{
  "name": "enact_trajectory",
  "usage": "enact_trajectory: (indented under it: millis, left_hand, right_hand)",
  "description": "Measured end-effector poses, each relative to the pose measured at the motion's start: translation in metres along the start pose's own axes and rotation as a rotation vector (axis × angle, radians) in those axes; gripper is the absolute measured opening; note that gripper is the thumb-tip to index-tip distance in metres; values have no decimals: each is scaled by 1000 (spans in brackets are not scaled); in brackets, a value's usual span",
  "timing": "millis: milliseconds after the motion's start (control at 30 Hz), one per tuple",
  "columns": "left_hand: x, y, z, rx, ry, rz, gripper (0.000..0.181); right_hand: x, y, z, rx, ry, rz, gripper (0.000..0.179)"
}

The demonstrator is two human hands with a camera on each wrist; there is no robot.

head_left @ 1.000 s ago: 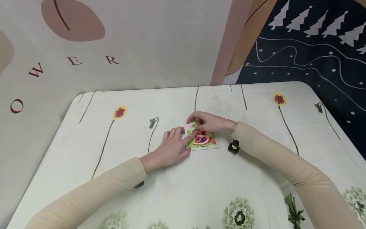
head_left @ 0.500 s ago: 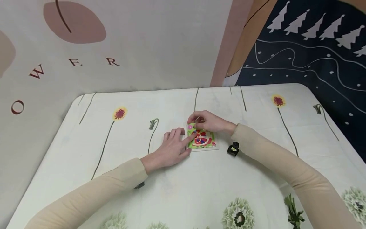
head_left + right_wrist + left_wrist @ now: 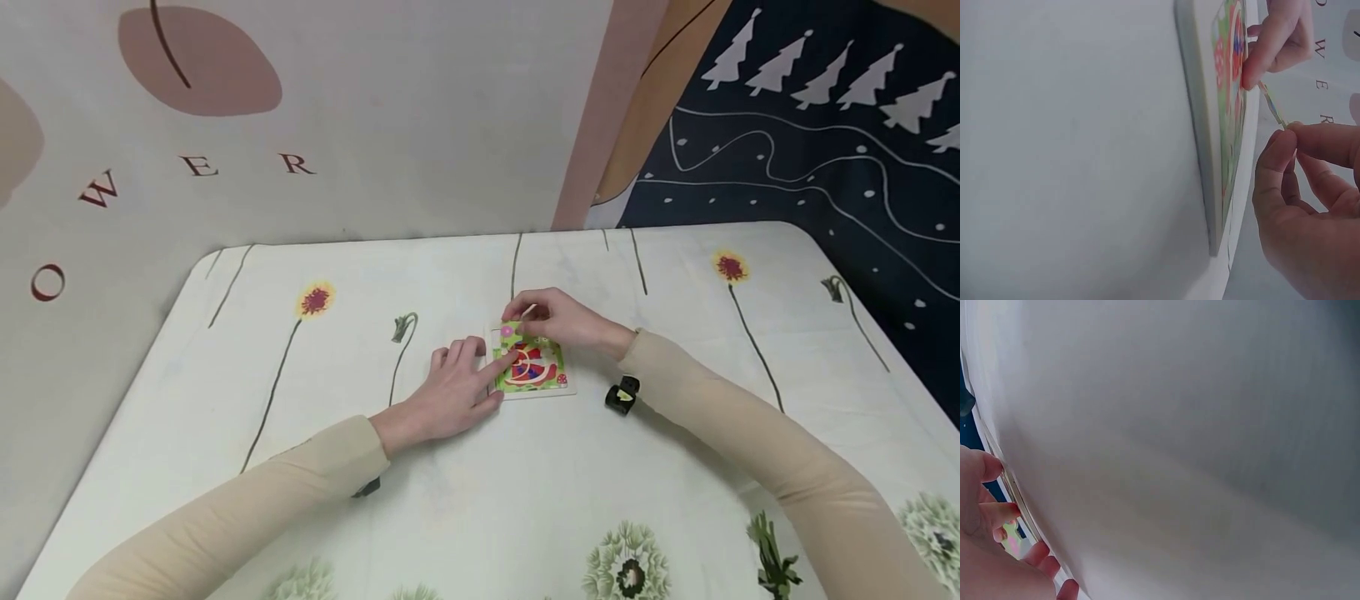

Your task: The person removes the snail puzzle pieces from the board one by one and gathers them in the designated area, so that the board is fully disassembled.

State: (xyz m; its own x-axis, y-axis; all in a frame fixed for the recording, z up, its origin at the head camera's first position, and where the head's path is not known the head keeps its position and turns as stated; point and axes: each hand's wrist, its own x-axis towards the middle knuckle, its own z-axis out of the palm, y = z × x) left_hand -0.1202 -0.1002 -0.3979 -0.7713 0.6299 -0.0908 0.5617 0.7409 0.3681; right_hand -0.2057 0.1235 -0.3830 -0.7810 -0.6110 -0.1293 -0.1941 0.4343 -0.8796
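A small square jigsaw puzzle point(image 3: 531, 379) in a white-edged tray, printed in red, green and blue, lies at the middle of the table. My left hand point(image 3: 453, 396) lies at its left side, index finger stretched over the picture and pressing on it. A thin green puzzle piece point(image 3: 507, 331) with a pink flower is pinched between thumb and index finger of my right hand point(image 3: 568, 321), over the puzzle's upper left. In the right wrist view that piece point(image 3: 1272, 105) is tilted and raised above the board. The left wrist view shows only part of the left hand point(image 3: 997, 537) at the puzzle's edge.
A white cloth with printed flowers point(image 3: 315, 298) covers the table point(image 3: 525, 492). Pale patterned fabric point(image 3: 420, 125) rises behind it, and dark blue fabric with trees point(image 3: 795, 158) stands to the right. A black wrist device point(image 3: 622, 395) hangs below the right cuff.
My right hand has moved slightly right and raised the pinched piece, so its pink-flowered face shows more. The left hand stays with its index finger on the puzzle.
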Motion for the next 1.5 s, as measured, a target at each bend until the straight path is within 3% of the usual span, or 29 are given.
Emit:
enact_trajectory:
  millis: [800,1067,1500]
  left_hand:
    - [-5,-1,0,-15,15,-27,61]
    - [-5,-1,1,-13,21,-5,60]
    - [-2,1,2,-21,21,-4,60]
  right_hand:
    - [-25,13,-35,-5,108,16,23]
    - [-39,21,-47,-30,175,88,21]
    - [-49,33,-75,-145,202,152,20]
